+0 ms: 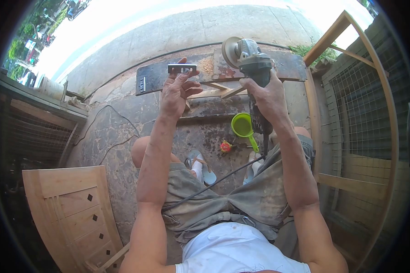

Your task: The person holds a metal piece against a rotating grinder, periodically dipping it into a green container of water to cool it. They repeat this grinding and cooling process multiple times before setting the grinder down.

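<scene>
Grinder (253,63), one, in right hand (269,98); one plate (182,68), perhaps metal, left hand (177,93)

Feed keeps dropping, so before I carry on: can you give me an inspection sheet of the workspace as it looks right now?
Surface: stained concrete ground; a dark board lies across it ahead of the knees.
Job's things: angle grinder, disc end raised; small metal piece held up to its left, apart from the disc.
Clutter: green scoop, small red object, wood strips, sandal.
Hands: left hand pinches the metal piece; right hand grips the grinder body.
Cables: grinder cord crosses the lap; thin wire on the ground at left.
Surroundings: wooden panel lower left; mesh frame at right.
</scene>
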Demonstrator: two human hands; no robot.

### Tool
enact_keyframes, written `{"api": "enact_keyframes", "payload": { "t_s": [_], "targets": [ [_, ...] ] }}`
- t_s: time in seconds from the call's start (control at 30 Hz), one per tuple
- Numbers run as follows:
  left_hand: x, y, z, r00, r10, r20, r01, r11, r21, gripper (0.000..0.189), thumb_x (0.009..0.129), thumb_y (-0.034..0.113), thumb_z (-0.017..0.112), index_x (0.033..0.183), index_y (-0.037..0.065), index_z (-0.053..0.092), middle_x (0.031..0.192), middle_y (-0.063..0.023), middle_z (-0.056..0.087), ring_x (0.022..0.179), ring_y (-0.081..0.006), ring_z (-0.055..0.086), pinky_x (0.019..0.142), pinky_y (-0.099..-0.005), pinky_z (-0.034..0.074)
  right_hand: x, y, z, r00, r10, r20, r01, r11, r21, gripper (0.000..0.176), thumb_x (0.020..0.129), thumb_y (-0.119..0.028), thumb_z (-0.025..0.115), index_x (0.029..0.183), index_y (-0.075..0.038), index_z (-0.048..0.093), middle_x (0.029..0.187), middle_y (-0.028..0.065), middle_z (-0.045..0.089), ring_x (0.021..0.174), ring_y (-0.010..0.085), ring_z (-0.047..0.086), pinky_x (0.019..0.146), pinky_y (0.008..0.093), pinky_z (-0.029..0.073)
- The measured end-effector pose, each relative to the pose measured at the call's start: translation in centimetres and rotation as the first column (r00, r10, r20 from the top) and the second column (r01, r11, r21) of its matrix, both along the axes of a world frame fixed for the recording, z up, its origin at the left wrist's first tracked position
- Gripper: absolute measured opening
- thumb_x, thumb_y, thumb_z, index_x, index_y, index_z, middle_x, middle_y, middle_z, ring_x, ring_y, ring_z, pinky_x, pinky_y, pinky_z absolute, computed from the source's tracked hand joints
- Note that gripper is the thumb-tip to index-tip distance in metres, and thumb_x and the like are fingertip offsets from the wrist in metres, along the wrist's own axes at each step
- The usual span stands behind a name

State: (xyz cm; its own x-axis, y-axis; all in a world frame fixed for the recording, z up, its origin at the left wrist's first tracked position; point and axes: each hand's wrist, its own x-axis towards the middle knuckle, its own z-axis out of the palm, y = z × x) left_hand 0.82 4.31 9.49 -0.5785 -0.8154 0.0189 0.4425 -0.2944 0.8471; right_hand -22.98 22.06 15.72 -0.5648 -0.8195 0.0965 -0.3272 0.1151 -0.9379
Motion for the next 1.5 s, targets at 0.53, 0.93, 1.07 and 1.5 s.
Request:
{"api": "enact_keyframes", "payload": {
  "t_s": [0.53,0.93,1.07,1.5],
  "targets": [
    [-1.4,0.3,-1.7,0.966,-0.16,0.202,0.16,0.987,0.019,0.038,0.112,0.02,0.071,0.147,0.007,0.064,0.121,-0.0145,0.08,0.094,-0.0189,0.079,0.084,-0.0393,0.07,-2.4,2.7,-1.8,0.981,-0.042,0.19,0.06,0.994,-0.093,0.043,0.092,-0.037,0.087,0.116,-0.003,0.077,0.094,0.0013,0.075,0.085,0.0096,0.066,0.078,0.0276,0.053],
    [-16.0,7.8,-28.3,0.094,0.06,0.994,0.831,0.544,-0.112,0.038,0.091,0.032,0.071,0.108,-0.001,0.081,0.106,-0.0289,0.079,0.106,-0.0457,0.077,0.093,-0.0533,0.061,-8.6,4.4,-3.9,0.917,-0.208,0.342,0.251,0.964,-0.088,0.041,0.094,-0.036,0.086,0.116,-0.004,0.074,0.087,-0.0004,0.069,0.065,0.0075,0.064,0.06,0.0255,0.052],
    [-19.7,10.9,-39.7,0.098,0.221,0.97,0.797,0.566,-0.21,0.018,0.091,0.017,0.072,0.099,0.006,0.085,0.104,-0.0208,0.083,0.101,-0.0404,0.081,0.088,-0.0523,0.065,-9.9,4.0,-2.7,0.86,-0.272,0.433,0.286,0.958,0.033,0.044,0.097,-0.036,0.082,0.12,-0.001,0.07,0.087,0.004,0.07,0.069,0.0108,0.069,0.062,0.0258,0.056],
    [-22.2,12.6,-46.2,0.028,0.403,0.915,0.849,0.473,-0.234,0.019,0.095,0.018,0.07,0.089,0.012,0.087,0.089,-0.0133,0.084,0.084,-0.0317,0.084,0.072,-0.0472,0.065,-8.8,1.9,-2.6,0.841,-0.347,0.414,0.315,0.938,0.147,0.043,0.1,-0.039,0.077,0.116,-0.001,0.066,0.095,0.008,0.068,0.075,0.0125,0.068,0.067,0.0279,0.057]
  ]
}}
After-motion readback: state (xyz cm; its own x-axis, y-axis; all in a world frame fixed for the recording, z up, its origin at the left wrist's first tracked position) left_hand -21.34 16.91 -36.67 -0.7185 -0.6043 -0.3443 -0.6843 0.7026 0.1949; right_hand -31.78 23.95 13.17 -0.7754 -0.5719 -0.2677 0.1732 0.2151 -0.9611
